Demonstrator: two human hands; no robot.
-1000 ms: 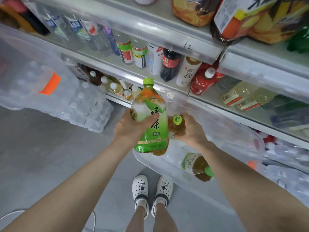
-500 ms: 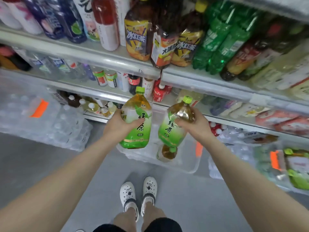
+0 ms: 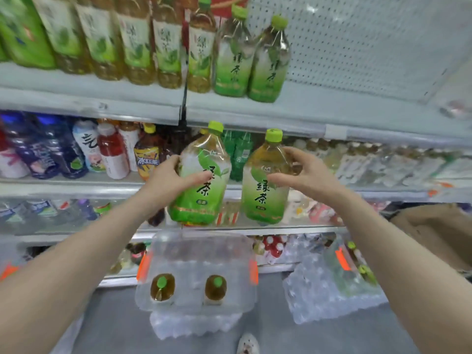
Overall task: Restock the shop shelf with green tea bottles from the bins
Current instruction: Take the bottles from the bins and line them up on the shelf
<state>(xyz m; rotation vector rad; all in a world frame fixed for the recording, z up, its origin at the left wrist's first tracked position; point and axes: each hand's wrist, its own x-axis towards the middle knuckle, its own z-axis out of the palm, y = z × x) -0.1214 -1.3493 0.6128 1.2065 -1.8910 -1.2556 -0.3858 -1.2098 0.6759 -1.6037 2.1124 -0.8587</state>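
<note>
Left hand (image 3: 176,180) wraps left bottle (image 3: 201,185); right hand (image 3: 304,175) curls round shoulder of right bottle (image 3: 265,187). Since a second ago both raised clear of bin (image 3: 199,249), right one turned upright. Now held just below front edge of top shelf (image 3: 255,114), near matching pair (image 3: 232,60); shelving looks next. Two spare bottles (image 3: 162,287) left in bin.

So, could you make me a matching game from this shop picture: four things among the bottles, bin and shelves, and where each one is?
Things
1 left bottle
2 clear bin
3 top shelf
4 yellow-capped bottle

Places
a below the hands, two green-capped bottles inside
b middle shelf, left of the left hand
c gripped in the air, beside the right bottle in the right hand
d two matching bottles standing, free space to their right

Pairs: 1-c, 2-a, 3-d, 4-b
</note>
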